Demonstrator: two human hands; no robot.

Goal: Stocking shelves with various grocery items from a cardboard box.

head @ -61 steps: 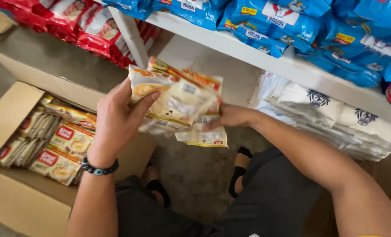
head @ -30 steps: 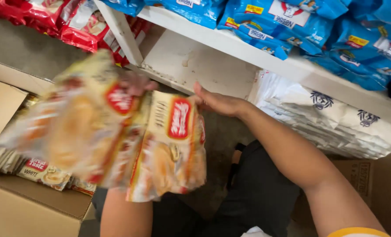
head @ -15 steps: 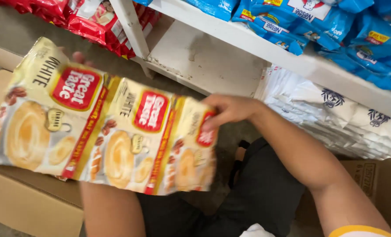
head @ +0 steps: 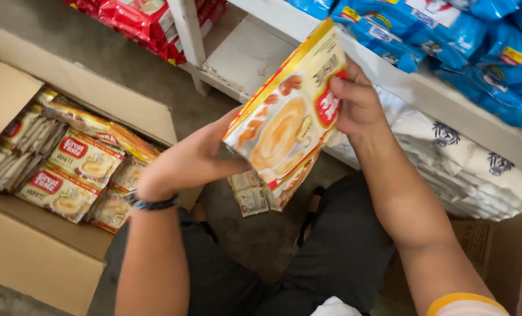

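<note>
Cream and yellow foil, edged in red, makes up the strip of sachets [head: 287, 126] that both hands hold up in front of the white shelf [head: 243, 55]. The right hand [head: 354, 99] is closed on the strip's far upper end, thumb across the printed face and fingers curled behind it, so it grips firmly. The left hand [head: 193, 158] clamps the near lower side, its fingers hidden behind the packets and only the knuckles and back of the hand showing; a dark wristband [head: 151, 203] sits on that wrist. The strip's long axis runs diagonally, from near and left to far and right, with its top edge pointing toward the shelf and its printed face turned toward the camera. More sachets [head: 255, 196] of the same kind hang folded below the front one, between the person's knees. At the left, an open cardboard box [head: 44, 263] on the floor holds rows of matching packets [head: 73, 169]. Red packages [head: 138, 20] lie on the low far shelf, blue bags [head: 448, 35] on the upper right one, and white bags [head: 448, 146] beneath them.
</note>
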